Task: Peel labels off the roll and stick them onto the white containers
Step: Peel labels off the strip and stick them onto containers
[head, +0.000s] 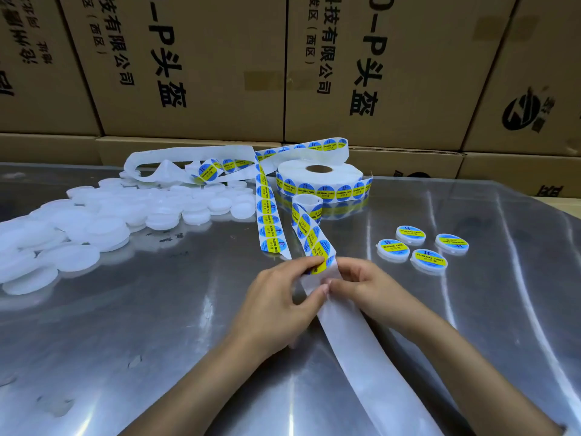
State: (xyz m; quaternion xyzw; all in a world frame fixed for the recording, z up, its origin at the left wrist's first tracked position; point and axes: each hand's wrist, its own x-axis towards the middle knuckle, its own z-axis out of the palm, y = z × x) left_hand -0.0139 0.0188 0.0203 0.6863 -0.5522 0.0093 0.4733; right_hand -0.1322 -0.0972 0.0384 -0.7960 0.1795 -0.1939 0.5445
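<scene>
A roll of blue and yellow round labels [320, 180] stands at the back middle of the shiny metal table [188, 341]. Its strip [309, 234] loops forward to my hands. My left hand [279, 297] pinches a blue and yellow label [320, 265] at the strip's edge. My right hand [361, 283] pinches the bare white backing paper [349, 338], which trails toward the front right. A heap of plain white containers [103, 221] lies at the left. Several labelled containers [427, 261] sit to the right of my hands.
Large brown cardboard boxes [377, 73] with black print form a wall behind the table. A second label strip [270, 215] and loose empty backing [188, 158] curl between the roll and the white heap. The table's right edge [547, 202] runs diagonally.
</scene>
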